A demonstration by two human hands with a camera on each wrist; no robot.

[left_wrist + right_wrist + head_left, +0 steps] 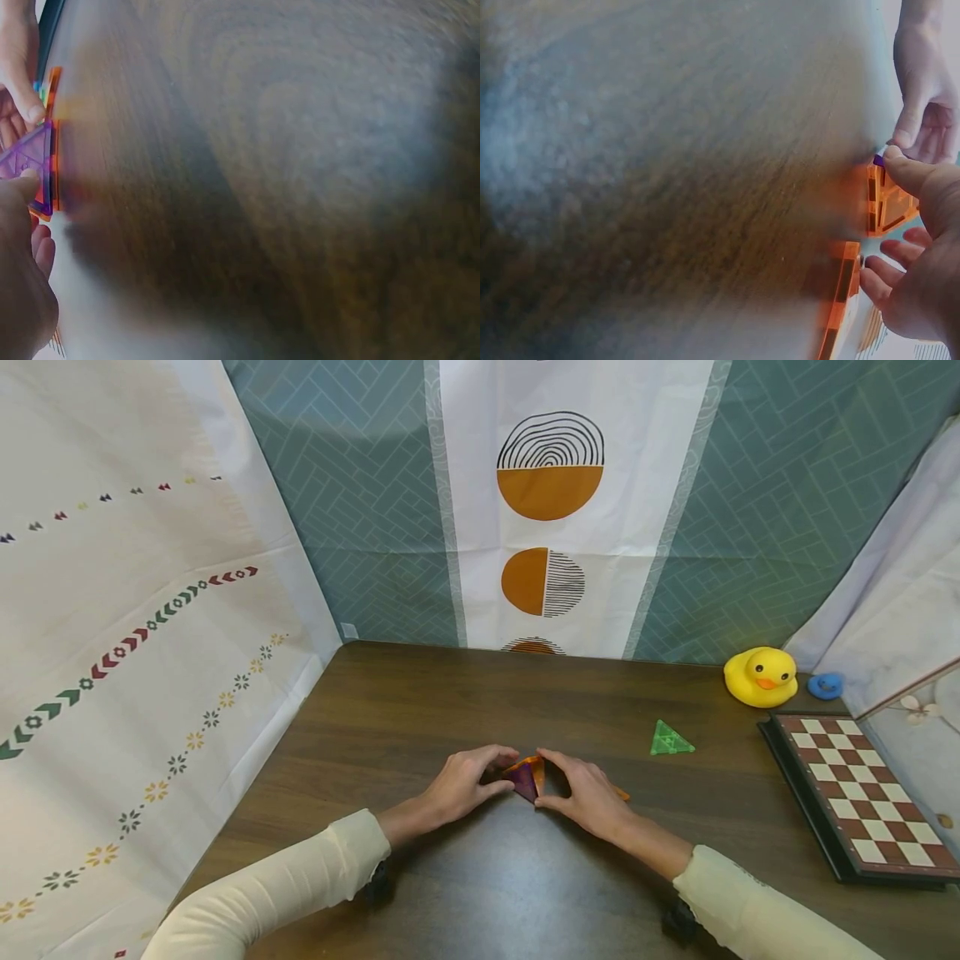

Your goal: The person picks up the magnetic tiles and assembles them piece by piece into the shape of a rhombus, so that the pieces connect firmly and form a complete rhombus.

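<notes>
Purple tile [524, 782] clamped in left fingers [495, 789], right fingers [556, 803] pinching orange tile [537, 772] beside it: joining, seemingly; next calls for steady alignment!

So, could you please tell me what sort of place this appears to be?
Probably an indoor tabletop play area, though whether in a home or elsewhere I cannot tell: the brown wood-grained table holds a yellow toy duck and a flat brown-and-white checkered board.
</notes>
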